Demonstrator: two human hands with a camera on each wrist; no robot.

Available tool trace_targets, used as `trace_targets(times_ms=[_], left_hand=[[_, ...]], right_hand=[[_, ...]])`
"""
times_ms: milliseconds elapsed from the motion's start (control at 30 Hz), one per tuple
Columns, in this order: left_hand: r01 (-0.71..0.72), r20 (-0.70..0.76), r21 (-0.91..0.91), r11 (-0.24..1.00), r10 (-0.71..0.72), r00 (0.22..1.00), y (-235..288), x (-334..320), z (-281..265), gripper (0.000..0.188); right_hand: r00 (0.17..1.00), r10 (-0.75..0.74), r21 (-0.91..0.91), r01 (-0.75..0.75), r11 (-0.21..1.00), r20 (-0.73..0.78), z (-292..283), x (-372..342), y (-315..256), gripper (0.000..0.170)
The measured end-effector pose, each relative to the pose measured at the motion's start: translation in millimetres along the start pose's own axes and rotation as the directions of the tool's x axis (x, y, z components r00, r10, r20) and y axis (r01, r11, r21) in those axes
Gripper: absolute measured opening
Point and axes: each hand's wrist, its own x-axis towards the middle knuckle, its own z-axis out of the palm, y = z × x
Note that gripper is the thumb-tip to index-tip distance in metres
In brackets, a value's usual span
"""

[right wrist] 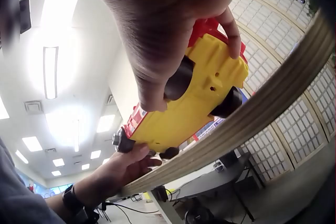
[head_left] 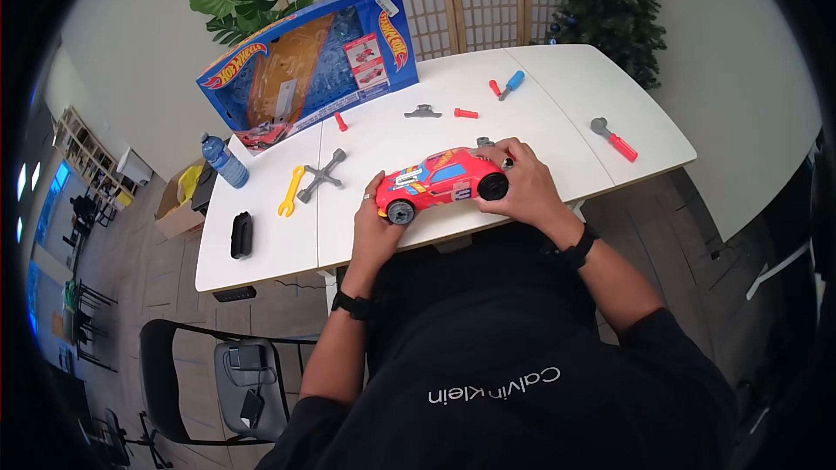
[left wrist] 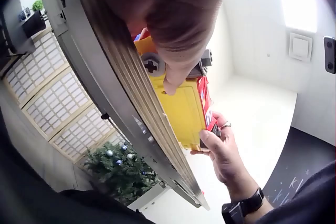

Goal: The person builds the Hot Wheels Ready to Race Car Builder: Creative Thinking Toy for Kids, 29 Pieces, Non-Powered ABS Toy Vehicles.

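Note:
A red toy car (head_left: 448, 176) with blue and yellow stripes is held over the table's near edge, its side toward me. My left hand (head_left: 376, 233) grips the end at left, by a grey-hubbed wheel (head_left: 401, 211). At the other end my right hand (head_left: 527, 187) holds the body, thumb beside a black wheel (head_left: 492, 186) and fingers over the top. From below, the car's yellow underside (right wrist: 194, 106) shows in the right wrist view. A grey part (head_left: 485, 142) sticks up near the right fingers.
On the white table (head_left: 557, 122) lie a yellow wrench (head_left: 292, 191), a grey cross wrench (head_left: 322, 176), a black case (head_left: 241, 236), red pegs (head_left: 467, 113), a grey piece (head_left: 423, 111), a blue screwdriver (head_left: 512, 84) and a red-handled tool (head_left: 616, 141). A bottle (head_left: 224, 161) and toy box (head_left: 305, 70) stand behind.

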Motion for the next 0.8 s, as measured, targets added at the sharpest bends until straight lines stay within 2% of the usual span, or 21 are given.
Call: trace_targets(times_ms=[200, 433, 533, 600, 733, 800], left_hand=[[0.070, 0.044, -0.178, 0.982, -0.063, 0.997, -15, 3, -2, 0.070], [-0.059, -0.044, -0.149, 0.987, 0.053, 0.998, -18, 1, 8, 0.066], [-0.098, -0.071, -0.057, 0.994, 0.094, 0.993, -16, 0, 9, 0.065], [-0.014, -0.019, -0.060, 0.998, 0.013, 1.000, -3, -1, 6, 0.065], [0.051, 0.001, -0.048, 0.998, -0.051, 0.999, -11, 0, 2, 0.062], [0.105, 0.011, -0.138, 0.985, -0.105, 0.994, -15, 2, 0, 0.064]], right_hand=[[0.999, -0.015, -0.044, 0.013, 0.999, -0.033, 8, -3, 8, 0.069], [1.000, -0.014, -0.040, 0.014, 0.999, 0.006, 8, -4, 18, 0.074], [1.000, -0.028, -0.030, 0.028, 0.999, 0.011, 14, -7, 24, 0.075], [0.999, -0.024, -0.022, 0.024, 0.999, 0.026, 17, -9, 27, 0.076], [0.999, -0.036, -0.007, 0.036, 0.999, 0.020, 25, -13, 32, 0.081], [0.999, -0.038, -0.020, 0.038, 0.999, 0.013, 27, -15, 31, 0.082]])
